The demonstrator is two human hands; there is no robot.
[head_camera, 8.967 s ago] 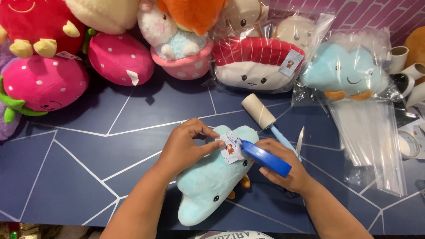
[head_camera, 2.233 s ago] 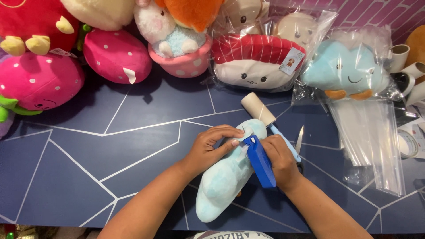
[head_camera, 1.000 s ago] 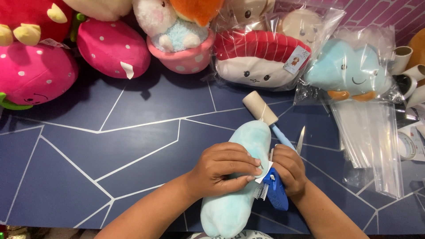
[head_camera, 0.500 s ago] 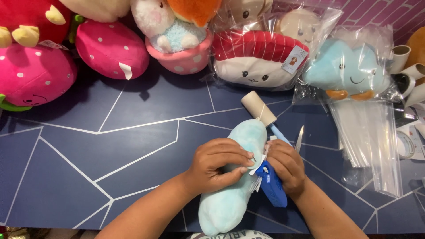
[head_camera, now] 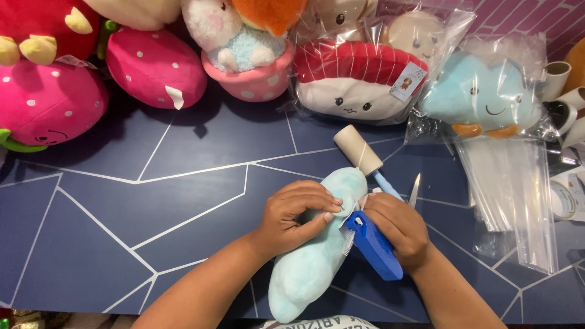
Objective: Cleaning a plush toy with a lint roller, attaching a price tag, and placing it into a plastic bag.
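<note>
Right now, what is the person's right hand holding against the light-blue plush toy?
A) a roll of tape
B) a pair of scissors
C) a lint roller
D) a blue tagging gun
D: the right hand grips a blue tagging gun pressed to the light-blue plush toy; the lint roller lies apart on the table.

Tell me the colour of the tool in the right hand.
Blue tool, clearest in the head view.

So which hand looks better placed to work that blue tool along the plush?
Probably the right hand: it grips the blue tool against the light blue plush. The left hand is pinning the plush down.
</note>
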